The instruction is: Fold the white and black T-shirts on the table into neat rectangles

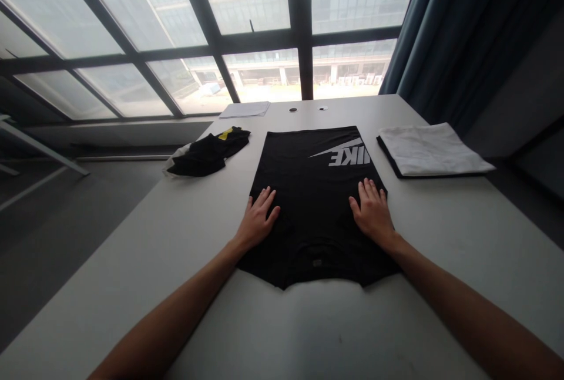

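Note:
A black T-shirt lies spread flat on the white table, its neckline toward me and its hem at the far end. White Nike lettering, upside down from my side, shows near the far right corner. My left hand rests on the shirt's left edge with the fingers stretched out. On the opposite edge, my right hand lies flat, fingers slightly apart. Both palms press on the cloth without gripping it.
To the left lies a crumpled black garment with yellow and white parts. Folded white cloth sits on black fabric at the right. Papers lie at the table's far edge, before the windows. A dark curtain hangs at right.

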`<state>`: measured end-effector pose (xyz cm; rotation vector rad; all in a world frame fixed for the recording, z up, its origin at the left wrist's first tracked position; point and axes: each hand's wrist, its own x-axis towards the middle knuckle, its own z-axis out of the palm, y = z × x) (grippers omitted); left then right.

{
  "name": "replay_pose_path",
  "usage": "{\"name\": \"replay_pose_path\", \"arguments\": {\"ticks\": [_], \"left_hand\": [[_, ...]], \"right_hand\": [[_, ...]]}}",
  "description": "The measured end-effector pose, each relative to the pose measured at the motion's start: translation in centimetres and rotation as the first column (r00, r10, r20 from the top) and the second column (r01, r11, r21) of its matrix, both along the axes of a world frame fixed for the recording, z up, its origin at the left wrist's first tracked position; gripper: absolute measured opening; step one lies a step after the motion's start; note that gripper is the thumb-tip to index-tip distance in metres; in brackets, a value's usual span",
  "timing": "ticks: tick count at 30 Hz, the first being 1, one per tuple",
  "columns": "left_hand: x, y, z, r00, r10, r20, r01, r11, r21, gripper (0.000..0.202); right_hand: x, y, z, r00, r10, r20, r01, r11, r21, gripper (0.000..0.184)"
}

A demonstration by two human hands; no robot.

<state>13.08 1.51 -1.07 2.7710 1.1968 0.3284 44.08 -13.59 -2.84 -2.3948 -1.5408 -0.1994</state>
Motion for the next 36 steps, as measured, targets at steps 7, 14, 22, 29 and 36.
{"name": "replay_pose_path", "arguments": {"ticks": [7, 14, 22, 29, 36], "left_hand": [[0.1, 0.2, -1.2, 0.983, 0.087, -0.16, -0.08, 0.995, 0.051, 0.071], [0.2, -0.1, -0.7, 0.986, 0.041, -0.16, -0.018, 0.989, 0.146, 0.066], [0.6, -0.7, -1.7, 0.992, -0.082, -0.093, 0.087, 0.994, 0.059, 0.074], [0.2, 0.3, -0.5, 0.999, 0.007, 0.044, -0.008, 0.999, 0.038, 0.062], [-0.2, 1.4, -2.3, 0.986, 0.121, -0.116, -0.112, 0.991, 0.075, 0.073]], "right_hand": [[0.2, 0.2, -0.6, 0.999, -0.031, -0.009, 0.03, 0.994, -0.106, 0.068], [0.4, 0.2, -1.0, 0.999, -0.032, -0.003, 0.032, 0.994, -0.108, 0.068], [0.1, 0.1, -0.2, 0.999, -0.035, -0.024, 0.032, 0.992, -0.12, 0.068], [0.3, 0.1, -0.5, 1.0, -0.023, -0.021, 0.02, 0.995, -0.099, 0.068], [0.3, 0.1, -0.5, 1.0, -0.021, -0.018, 0.019, 0.995, -0.102, 0.067]]}}
